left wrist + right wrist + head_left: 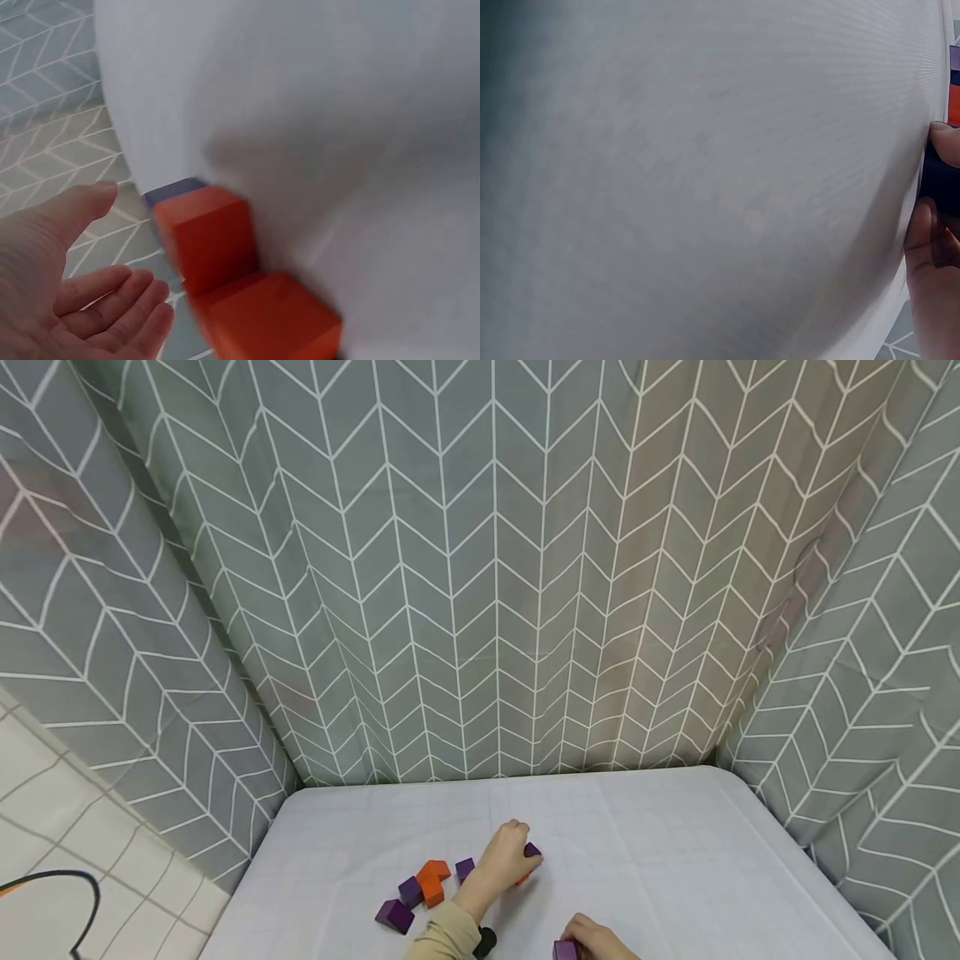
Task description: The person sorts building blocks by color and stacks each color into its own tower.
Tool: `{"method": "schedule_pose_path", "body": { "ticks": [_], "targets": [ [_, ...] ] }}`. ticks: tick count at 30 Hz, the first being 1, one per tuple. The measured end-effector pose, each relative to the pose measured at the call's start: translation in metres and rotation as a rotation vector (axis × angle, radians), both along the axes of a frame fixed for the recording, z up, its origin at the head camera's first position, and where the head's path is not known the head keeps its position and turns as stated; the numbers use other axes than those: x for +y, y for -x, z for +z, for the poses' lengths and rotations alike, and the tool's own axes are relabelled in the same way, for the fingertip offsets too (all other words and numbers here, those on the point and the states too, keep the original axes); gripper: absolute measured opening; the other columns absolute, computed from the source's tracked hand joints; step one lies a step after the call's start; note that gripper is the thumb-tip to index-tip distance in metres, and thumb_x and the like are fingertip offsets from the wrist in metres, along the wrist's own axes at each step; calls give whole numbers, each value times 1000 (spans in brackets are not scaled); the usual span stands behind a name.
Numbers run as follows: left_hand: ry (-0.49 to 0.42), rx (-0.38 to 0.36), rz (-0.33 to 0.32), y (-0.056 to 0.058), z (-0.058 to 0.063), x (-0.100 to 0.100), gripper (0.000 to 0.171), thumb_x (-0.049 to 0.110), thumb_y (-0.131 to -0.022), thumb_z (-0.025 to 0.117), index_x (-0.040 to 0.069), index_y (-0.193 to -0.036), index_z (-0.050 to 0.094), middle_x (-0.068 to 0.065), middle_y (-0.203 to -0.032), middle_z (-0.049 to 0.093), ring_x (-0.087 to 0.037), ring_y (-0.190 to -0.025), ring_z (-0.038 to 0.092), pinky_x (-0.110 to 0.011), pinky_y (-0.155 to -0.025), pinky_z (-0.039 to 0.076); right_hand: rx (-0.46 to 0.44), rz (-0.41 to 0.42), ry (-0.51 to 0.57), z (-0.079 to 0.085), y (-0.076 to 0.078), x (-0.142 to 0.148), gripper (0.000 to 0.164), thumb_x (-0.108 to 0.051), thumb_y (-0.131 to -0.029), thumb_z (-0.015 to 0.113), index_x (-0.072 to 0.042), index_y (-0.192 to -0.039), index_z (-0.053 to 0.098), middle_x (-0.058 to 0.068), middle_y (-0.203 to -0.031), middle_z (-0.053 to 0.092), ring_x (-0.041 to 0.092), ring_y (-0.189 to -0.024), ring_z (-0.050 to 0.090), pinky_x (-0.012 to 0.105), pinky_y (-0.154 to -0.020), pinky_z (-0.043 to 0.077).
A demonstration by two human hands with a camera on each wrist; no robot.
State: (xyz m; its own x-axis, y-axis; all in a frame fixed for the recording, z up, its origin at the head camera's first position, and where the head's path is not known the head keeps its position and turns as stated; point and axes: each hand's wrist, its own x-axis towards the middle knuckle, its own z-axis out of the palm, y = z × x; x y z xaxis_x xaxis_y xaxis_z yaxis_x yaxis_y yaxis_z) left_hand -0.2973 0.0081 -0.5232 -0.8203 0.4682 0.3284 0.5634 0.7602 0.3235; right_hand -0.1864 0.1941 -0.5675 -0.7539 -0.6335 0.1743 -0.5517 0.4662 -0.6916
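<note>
My left hand (504,862) reaches over the table beside a purple block (532,850) and an orange block (522,880), both partly hidden by it. In the left wrist view its thumb stands apart from the loosely bent fingers (112,311), with a gap between them and the orange blocks (214,236). A purple block (176,190) shows behind those. Lower down in the head view, my right hand (597,938) holds a purple block (566,951) at the table surface. The right wrist view shows that block (939,178), dark there, pinched between thumb and finger.
Left of my left arm lie several more blocks, among them an orange one (432,890) and purple ones (395,916), (412,891). A black rounded object (486,941) shows beside the sleeve. Patterned curtains (480,568) enclose the white table (675,843).
</note>
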Motion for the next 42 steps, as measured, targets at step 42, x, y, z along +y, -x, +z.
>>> {"method": "schedule_pose_path", "body": {
  "ticks": [42],
  "targets": [
    [113,178,42,2,-34,12,23,15,-64,75,7,-72,55,-2,-66,55,-17,-62,55,-27,-56,44,76,72,40,1,3,2,25,-19,-78,68,-5,-94,54,-6,-89,48,-6,-77,43,15,-60,44]
  ]
}}
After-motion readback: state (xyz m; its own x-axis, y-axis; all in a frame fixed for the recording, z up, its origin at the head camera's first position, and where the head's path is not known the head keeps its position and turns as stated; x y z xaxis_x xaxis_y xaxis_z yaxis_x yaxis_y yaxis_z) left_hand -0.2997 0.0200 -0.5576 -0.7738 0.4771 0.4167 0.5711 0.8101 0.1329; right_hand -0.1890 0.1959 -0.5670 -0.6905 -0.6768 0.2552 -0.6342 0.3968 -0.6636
